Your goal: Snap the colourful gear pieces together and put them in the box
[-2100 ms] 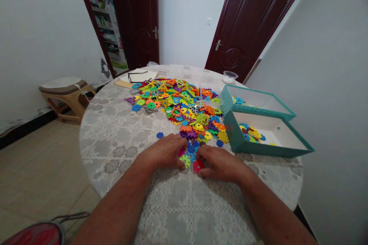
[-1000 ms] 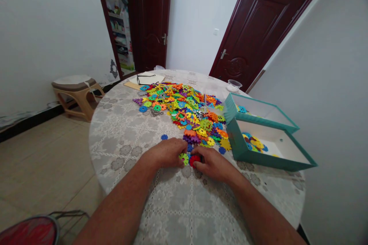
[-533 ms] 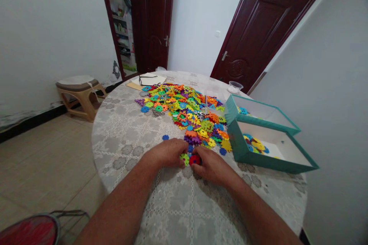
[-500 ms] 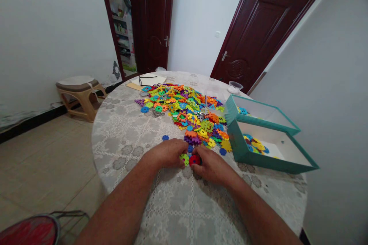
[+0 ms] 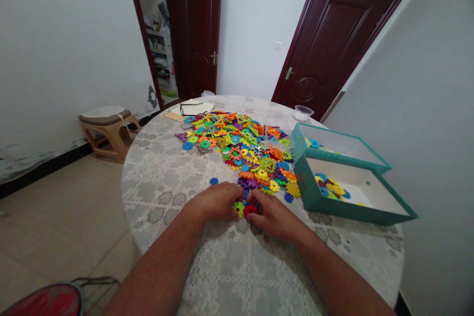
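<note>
My left hand point(image 5: 226, 201) is closed on a lime-green notched disc point(image 5: 238, 209), low over the near part of the table. Facing it, my right hand point(image 5: 267, 212) grips a red notched disc point(image 5: 251, 210) between thumb and fingers. The two discs sit edge to edge, and I cannot tell whether their slots are joined. Blue pieces point(image 5: 246, 193) show just behind them, partly hidden by my fingers. Beyond my hands spreads a heap of colourful plastic snap pieces point(image 5: 237, 138). A lone blue disc point(image 5: 214, 181) lies left of the heap.
A teal box point(image 5: 355, 215) with some discs inside stands on the right, its teal lid point(image 5: 348, 145) behind it. Glasses point(image 5: 192, 108) rest on paper at the back left. A clear plastic bowl point(image 5: 303, 112) stands at the far edge. A stool point(image 5: 109, 131) is beyond the table.
The green and red discs are now edge to edge, slightly closer than before. My hands have barely moved; the whole view has shifted a little.
</note>
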Demonstrator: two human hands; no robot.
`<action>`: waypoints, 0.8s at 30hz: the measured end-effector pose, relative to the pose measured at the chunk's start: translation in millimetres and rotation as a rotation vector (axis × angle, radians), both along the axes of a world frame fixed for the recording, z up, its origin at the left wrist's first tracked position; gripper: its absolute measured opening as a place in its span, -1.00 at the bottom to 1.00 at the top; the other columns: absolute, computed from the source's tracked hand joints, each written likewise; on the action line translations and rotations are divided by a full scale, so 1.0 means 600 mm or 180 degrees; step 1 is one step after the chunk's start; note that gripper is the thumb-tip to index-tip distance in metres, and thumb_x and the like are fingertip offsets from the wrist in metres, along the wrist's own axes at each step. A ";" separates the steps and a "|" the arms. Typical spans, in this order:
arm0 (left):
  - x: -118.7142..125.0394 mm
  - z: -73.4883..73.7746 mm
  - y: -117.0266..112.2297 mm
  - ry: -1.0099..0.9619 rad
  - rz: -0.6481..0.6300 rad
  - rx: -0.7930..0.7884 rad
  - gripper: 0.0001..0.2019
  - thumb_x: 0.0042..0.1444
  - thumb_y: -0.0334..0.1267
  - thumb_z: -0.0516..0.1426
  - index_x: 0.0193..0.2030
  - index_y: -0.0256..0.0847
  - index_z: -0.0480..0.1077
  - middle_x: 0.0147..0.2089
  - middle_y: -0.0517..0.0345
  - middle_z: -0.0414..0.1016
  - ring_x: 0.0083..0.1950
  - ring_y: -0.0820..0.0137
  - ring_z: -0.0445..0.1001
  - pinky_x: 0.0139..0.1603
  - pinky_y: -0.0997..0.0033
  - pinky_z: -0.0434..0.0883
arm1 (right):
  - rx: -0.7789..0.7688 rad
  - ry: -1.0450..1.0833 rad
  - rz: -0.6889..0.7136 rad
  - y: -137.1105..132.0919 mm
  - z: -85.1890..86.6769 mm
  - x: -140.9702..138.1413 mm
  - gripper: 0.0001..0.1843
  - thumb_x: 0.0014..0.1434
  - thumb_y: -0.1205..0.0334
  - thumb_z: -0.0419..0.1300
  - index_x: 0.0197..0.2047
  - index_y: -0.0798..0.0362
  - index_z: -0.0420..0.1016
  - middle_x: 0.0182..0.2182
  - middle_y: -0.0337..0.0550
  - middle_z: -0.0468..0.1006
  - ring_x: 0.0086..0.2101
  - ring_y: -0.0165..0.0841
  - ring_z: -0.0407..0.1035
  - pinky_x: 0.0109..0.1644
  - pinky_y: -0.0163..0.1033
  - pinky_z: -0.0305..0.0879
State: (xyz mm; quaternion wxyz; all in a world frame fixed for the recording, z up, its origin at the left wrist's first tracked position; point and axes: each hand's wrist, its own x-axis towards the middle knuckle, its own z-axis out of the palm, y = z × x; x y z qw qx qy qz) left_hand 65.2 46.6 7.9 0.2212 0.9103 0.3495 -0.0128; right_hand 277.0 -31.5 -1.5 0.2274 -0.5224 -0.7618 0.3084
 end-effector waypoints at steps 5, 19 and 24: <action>0.000 0.001 -0.002 -0.0009 0.0032 -0.0036 -0.67 -0.01 -0.15 0.38 -0.07 -0.03 0.51 -0.01 0.07 0.60 0.01 0.13 0.52 -0.07 0.30 0.37 | 0.0126 -0.0142 -0.0051 0.004 -0.002 0.009 -0.93 0.23 0.36 0.18 -0.21 0.01 0.45 -0.30 -0.25 0.52 -0.26 -0.33 0.37 -0.19 -0.28 0.19; 0.022 0.007 -0.004 -0.0624 0.0132 -0.0584 -0.66 0.03 -0.30 0.30 -0.04 -0.09 0.40 -0.15 0.17 0.55 -0.20 0.33 0.45 -0.24 0.38 0.25 | -0.0224 0.0755 -0.0227 0.008 -0.020 0.013 -0.81 0.23 0.35 0.20 -0.07 0.00 0.48 -0.20 -0.16 0.61 -0.24 -0.31 0.44 -0.21 -0.25 0.27; 0.021 0.004 0.001 -0.0926 0.0095 -0.1034 -0.61 0.06 -0.36 0.26 0.04 -0.10 0.36 -0.18 0.19 0.51 -0.23 0.38 0.42 -0.24 0.40 0.29 | 0.0048 0.0457 -0.0456 0.010 -0.023 0.008 -0.87 0.18 0.40 0.22 -0.21 0.01 0.48 -0.26 -0.18 0.58 -0.27 -0.30 0.40 -0.25 -0.25 0.21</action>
